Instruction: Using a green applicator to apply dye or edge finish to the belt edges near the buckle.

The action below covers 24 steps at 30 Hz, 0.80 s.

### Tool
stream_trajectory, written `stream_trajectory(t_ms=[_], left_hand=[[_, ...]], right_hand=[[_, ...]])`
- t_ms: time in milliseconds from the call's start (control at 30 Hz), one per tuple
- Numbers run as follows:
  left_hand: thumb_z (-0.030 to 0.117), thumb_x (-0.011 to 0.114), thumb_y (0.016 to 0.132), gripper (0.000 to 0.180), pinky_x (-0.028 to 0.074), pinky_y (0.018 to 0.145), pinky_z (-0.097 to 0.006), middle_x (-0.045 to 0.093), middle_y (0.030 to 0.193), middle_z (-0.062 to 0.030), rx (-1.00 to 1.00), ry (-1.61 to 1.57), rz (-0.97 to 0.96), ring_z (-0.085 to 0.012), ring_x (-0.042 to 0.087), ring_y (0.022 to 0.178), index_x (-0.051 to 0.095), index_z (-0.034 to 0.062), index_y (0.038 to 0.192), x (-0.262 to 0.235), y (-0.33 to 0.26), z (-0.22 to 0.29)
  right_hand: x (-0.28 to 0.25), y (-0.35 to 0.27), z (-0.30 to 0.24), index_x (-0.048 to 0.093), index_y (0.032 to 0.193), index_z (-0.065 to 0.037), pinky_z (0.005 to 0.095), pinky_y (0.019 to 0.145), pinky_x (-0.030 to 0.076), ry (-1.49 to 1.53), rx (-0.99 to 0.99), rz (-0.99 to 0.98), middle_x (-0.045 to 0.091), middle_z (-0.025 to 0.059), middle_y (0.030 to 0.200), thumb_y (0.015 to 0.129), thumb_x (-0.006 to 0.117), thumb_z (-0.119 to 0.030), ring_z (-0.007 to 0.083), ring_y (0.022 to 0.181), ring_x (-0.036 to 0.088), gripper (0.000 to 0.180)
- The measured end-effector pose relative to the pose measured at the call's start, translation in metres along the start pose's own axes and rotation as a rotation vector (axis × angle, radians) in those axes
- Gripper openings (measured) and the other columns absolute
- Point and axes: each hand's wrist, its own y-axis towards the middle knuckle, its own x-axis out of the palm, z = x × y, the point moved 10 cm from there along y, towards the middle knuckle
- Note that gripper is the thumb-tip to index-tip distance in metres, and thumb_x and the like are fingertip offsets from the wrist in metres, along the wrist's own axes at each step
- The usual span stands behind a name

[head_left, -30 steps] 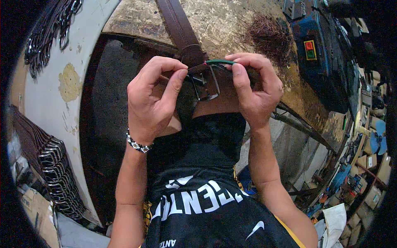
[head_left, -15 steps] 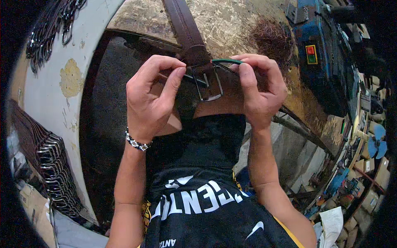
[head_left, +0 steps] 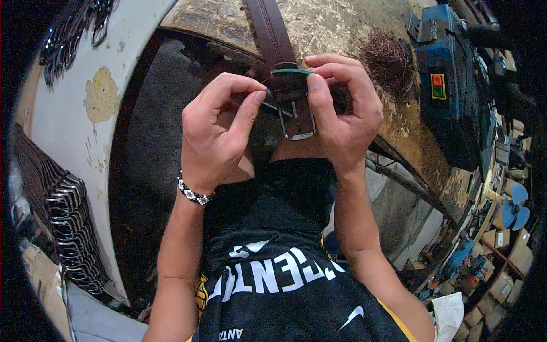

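Observation:
A dark brown stitched belt (head_left: pixel 272 31) runs over the bench edge toward me, its metal buckle (head_left: pixel 300 136) hanging above my lap. My right hand (head_left: pixel 345 108) pinches a slim green tool (head_left: pixel 292 72) with a reddish tip, held across the belt just above the buckle; its exact kind is unclear. My left hand (head_left: pixel 219 122) is closed in a pinch left of the belt. A fine dark strand, thread or wire, seems to run from its fingertips toward the green tool's tip. Behind those fingers a dark rod-like piece shows in part.
Bundled belts with shiny buckles (head_left: pixel 71 228) hang at the left beside a white worn surface (head_left: pixel 102 94). On the wooden bench (head_left: pixel 336 34) lie a heap of thin brown wire-like strands (head_left: pixel 388 57) and a blue machine (head_left: pixel 441 48). Boxes and a blue fan (head_left: pixel 515 206) stand far right.
The right hand has moved left, bringing the green tool across the belt and nearer the left hand. The view has shifted slightly, and the belt and buckle sit further right.

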Motion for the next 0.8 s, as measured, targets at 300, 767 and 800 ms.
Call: stream_trajectory(t_ms=[300,767,800], left_hand=[[0.001,0.067,0.094,0.006,0.052,0.075,-0.025,0.069,0.094,-0.0066,0.012,-0.015,0.019,-0.0123,0.066,0.084,0.067,-0.0012,0.099,-0.002,0.000,0.000],[0.002,0.068,0.094,0.006,0.052,0.078,-0.025,0.070,0.096,-0.0058,0.001,0.046,-0.026,-0.0113,0.066,0.088,0.067,-0.0010,0.100,-0.004,-0.008,0.002],[0.002,0.068,0.094,0.006,0.051,0.077,-0.025,0.070,0.096,-0.0064,-0.012,0.056,-0.035,-0.0118,0.066,0.088,0.067,-0.0011,0.099,-0.004,-0.010,0.000]], right_hand=[[0.003,-0.002,0.000,0.067,0.091,-0.003,0.0322,0.072,0.053,-0.045,-0.020,0.004,0.073,0.0109,0.098,0.085,0.070,-0.004,0.0224,0.086,0.069,0.007],[-0.007,-0.006,0.000,0.066,0.090,-0.002,0.0336,0.080,0.055,0.007,-0.058,-0.007,0.073,0.0130,0.100,0.084,0.070,-0.003,0.0247,0.089,0.070,0.007],[-0.008,-0.008,0.001,0.066,0.090,-0.002,0.0340,0.082,0.055,0.002,-0.037,-0.020,0.073,0.0134,0.100,0.084,0.070,-0.002,0.0252,0.090,0.070,0.007]])
